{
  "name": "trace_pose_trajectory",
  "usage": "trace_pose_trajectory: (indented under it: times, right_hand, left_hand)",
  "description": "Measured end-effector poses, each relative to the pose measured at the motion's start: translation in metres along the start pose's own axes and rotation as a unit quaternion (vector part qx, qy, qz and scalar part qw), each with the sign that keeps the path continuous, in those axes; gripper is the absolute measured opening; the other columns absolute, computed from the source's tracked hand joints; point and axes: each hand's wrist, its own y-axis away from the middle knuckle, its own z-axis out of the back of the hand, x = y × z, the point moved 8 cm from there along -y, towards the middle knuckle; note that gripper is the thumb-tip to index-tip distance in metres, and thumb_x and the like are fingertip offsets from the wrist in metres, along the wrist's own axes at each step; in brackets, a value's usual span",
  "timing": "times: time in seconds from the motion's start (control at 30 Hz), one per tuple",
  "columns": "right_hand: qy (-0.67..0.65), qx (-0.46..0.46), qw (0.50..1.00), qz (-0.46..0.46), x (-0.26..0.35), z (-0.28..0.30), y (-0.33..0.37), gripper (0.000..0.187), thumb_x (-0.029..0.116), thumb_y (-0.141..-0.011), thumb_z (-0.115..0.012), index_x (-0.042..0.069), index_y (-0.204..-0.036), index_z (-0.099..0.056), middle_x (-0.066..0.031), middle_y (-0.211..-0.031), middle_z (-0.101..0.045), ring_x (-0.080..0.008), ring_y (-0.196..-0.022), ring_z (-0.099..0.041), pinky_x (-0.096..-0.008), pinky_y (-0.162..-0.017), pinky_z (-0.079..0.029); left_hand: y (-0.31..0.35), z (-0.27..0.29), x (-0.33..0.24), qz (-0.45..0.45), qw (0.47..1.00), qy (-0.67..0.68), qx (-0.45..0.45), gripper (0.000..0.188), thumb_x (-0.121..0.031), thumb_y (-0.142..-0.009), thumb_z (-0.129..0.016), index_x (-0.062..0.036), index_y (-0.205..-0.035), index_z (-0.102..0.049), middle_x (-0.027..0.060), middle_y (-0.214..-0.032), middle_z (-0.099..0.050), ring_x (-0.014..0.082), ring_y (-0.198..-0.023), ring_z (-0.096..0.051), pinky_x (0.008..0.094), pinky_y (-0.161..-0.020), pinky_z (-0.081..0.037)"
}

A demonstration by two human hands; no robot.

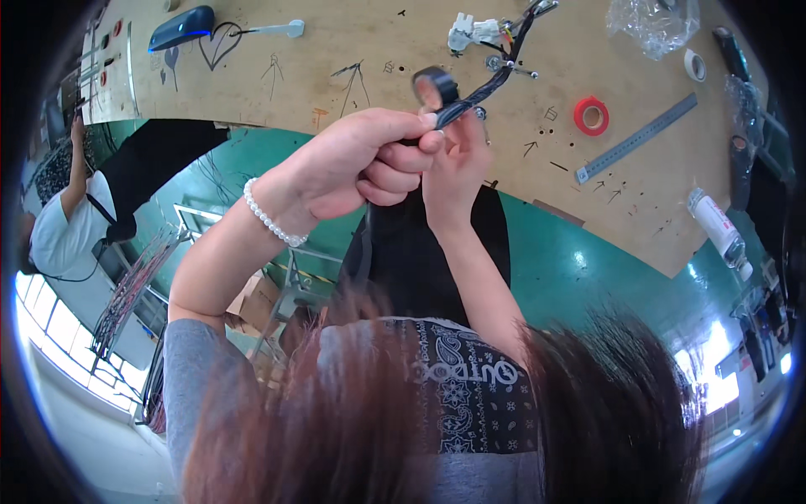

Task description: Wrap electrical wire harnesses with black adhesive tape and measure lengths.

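Note:
A wire harness (pixel 494 84) wrapped in black tape runs from my hands up over the board, away from me. My left hand (pixel 382 155) is closed around its near end, thumb and forefinger pinching it. Just right of it, my right hand (pixel 457 172) has its fingers curled up against the harness from below; the fingers are partly hidden. A roll of black tape (pixel 435 87) stands tilted against the harness above my fingertips; which fingers touch it I cannot tell. White connectors (pixel 472 32) with thin coloured wires sit near the harness's far part, beside metal pegs (pixel 522 71).
On the wooden board (pixel 353 92) lie a red tape roll (pixel 591 116), a steel ruler (pixel 640 137), a white tape roll (pixel 694 65), crumpled clear plastic (pixel 655 25) and a blue case (pixel 181 30). A bottle (pixel 719 228) is at the right edge. Another person (pixel 75 214) is at the far left.

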Motion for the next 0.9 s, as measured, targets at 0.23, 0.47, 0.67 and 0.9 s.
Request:
trace_pose_trajectory:
  times: [0.23, 0.47, 0.67, 0.9]
  right_hand:
    - [-0.141, -0.016, 0.982, -0.124, 0.007, 0.003, 0.012, 0.028, 0.008, -0.096, -0.066, -0.002, -0.122, -0.062, -0.0023, -0.076, -0.066, -0.0052, -0.050, -0.053, -0.0221, -0.045, -0.040]
    - [0.092, 0.053, 0.972, -0.208, 0.076, 0.070, 0.005, 0.025, 0.015, -0.095, -0.068, -0.005, -0.110, -0.069, 0.0051, -0.060, -0.055, -0.0013, -0.043, -0.045, -0.0191, -0.040, -0.032]
    - [0.250, 0.129, 0.955, -0.095, 0.094, 0.014, -0.070, 0.032, 0.024, -0.097, -0.066, -0.005, -0.111, -0.069, 0.0034, -0.060, -0.058, -0.0055, -0.054, -0.055, -0.0212, -0.048, -0.038]
    - [0.254, 0.038, 0.966, 0.001, 0.081, 0.048, -0.035, 0.030, 0.018, -0.091, -0.070, 0.001, -0.115, -0.068, -0.0075, -0.098, -0.070, -0.0191, -0.092, -0.068, -0.0376, -0.084, -0.054]
  left_hand:
    - [-0.001, 0.010, -0.005, -0.009, 1.000, -0.008, 0.000, 0.025, -0.025, -0.106, -0.044, -0.0113, -0.087, -0.052, -0.0123, -0.060, -0.028, 0.0004, -0.046, -0.020, 0.0196, -0.040, -0.015]
    - [-0.008, 0.019, -0.009, -0.035, 0.992, -0.116, 0.040, 0.027, -0.026, -0.105, -0.047, -0.0102, -0.085, -0.052, -0.0111, -0.060, -0.029, 0.0010, -0.047, -0.022, 0.0209, -0.041, -0.017]
    - [-0.007, 0.017, -0.020, -0.227, 0.848, -0.470, -0.093, 0.032, -0.031, -0.106, -0.049, -0.0083, -0.083, -0.053, -0.0092, -0.063, -0.034, 0.0018, -0.054, -0.029, 0.0220, -0.046, -0.023]
    - [-0.008, 0.019, -0.002, -0.126, 0.973, -0.191, -0.021, 0.031, -0.029, -0.106, -0.047, -0.0087, -0.083, -0.053, -0.0098, -0.063, -0.034, 0.0024, -0.052, -0.029, 0.0218, -0.045, -0.022]
